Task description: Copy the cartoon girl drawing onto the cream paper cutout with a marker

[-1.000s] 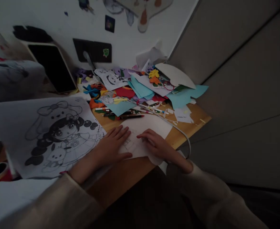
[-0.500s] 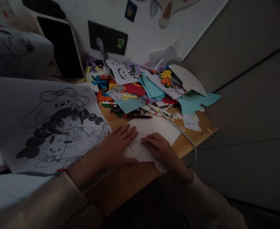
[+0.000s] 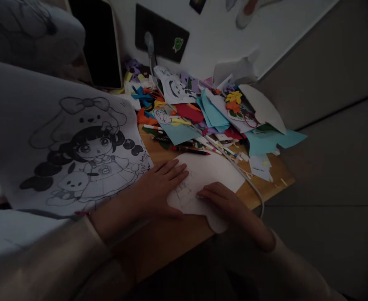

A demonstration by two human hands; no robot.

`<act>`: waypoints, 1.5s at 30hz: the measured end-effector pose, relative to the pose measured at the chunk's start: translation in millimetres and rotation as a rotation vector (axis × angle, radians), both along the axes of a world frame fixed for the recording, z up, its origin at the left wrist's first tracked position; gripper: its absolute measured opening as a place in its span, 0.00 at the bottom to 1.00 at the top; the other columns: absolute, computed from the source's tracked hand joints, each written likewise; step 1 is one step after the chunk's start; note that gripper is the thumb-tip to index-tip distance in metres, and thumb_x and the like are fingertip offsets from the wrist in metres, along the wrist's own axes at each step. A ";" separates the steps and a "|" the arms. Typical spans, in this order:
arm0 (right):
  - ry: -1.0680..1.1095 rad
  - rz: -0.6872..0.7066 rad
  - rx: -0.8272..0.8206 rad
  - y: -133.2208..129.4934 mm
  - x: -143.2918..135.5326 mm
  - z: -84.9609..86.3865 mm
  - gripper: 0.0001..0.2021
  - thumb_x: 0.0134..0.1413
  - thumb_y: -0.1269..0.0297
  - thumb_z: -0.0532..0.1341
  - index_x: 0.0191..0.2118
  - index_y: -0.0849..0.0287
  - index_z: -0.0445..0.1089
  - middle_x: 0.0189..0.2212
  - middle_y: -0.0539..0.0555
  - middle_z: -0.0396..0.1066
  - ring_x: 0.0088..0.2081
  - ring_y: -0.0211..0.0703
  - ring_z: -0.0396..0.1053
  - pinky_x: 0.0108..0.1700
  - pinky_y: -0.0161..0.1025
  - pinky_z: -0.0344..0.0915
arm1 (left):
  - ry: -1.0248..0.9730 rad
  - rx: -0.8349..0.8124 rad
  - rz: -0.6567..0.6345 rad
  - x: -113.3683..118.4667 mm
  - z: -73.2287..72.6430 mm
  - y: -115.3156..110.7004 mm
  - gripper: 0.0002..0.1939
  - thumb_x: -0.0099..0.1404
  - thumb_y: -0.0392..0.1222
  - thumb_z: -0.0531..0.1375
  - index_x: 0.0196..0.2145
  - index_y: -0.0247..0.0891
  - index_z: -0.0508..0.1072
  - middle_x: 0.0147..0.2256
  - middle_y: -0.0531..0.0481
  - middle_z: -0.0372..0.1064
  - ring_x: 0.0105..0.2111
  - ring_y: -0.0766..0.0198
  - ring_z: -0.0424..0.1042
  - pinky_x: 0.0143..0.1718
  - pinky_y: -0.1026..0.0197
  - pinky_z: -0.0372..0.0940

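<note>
My left hand [image 3: 158, 188] lies flat with its fingers spread on the left part of a white cut-out sheet of paper [image 3: 221, 171]. Faint pencil lines [image 3: 184, 191] show on that sheet between the two hands. My right hand [image 3: 223, 198] rests on the sheet's right part, its fingers pinched round a small pale piece [image 3: 200, 196] that looks like an eraser; most of it is hidden. To the left of my left hand is a large sheet with a drawing [image 3: 102, 167] of a girl with braids and plush animals.
A black and red pen [image 3: 191, 150] lies just behind the cut-out sheet. Behind it spreads a heap of coloured paper scraps [image 3: 190, 113] and markers. A grey cable [image 3: 249, 184] runs across to the table's right edge. A dark tablet [image 3: 100, 46] leans at the back left.
The whole view has shifted. My right hand has moved a little right, away from the pencil lines, and more of them shows. My left hand stays spread on the sheet.
</note>
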State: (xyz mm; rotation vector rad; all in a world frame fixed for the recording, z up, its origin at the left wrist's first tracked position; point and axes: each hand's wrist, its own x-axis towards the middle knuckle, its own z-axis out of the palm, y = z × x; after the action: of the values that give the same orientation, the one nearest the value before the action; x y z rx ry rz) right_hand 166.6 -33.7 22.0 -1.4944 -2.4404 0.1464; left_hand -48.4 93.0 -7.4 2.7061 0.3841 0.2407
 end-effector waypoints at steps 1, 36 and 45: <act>-0.006 0.014 -0.001 0.2 0.1 0.8 0.12 0.60 0.72 0.51 0.47 0.59 0.67 0.38 0.58 0.69 0.40 0.45 0.66 0.41 0.44 0.69 | -0.003 -0.002 -0.001 0.1 -0.3 0.1 0.53 0.47 0.76 0.46 0.63 0.43 0.42 0.65 0.50 0.35 0.65 0.52 0.36 0.63 0.51 0.34; -0.069 0.391 0.025 15.0 -6.1 13.3 0.12 0.63 0.69 0.50 0.50 0.62 0.64 0.38 0.58 0.70 0.43 0.44 0.66 0.43 0.42 0.67 | 0.011 -0.021 -0.030 -2.5 2.0 0.3 0.51 0.51 0.74 0.45 0.63 0.41 0.40 0.65 0.51 0.33 0.65 0.54 0.32 0.63 0.52 0.30; 0.029 0.433 -0.026 19.9 -11.6 3.9 0.12 0.61 0.70 0.53 0.50 0.62 0.64 0.38 0.57 0.70 0.43 0.42 0.66 0.44 0.41 0.67 | 0.017 -0.024 -0.033 -2.2 2.8 0.6 0.51 0.51 0.73 0.47 0.63 0.40 0.40 0.65 0.50 0.34 0.65 0.52 0.34 0.63 0.51 0.32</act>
State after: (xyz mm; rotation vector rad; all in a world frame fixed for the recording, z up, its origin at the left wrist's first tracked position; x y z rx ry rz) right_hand 155.0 -13.8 25.9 -0.9431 -2.7096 0.2819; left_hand -50.5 93.6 -4.6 2.6900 0.3447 0.2026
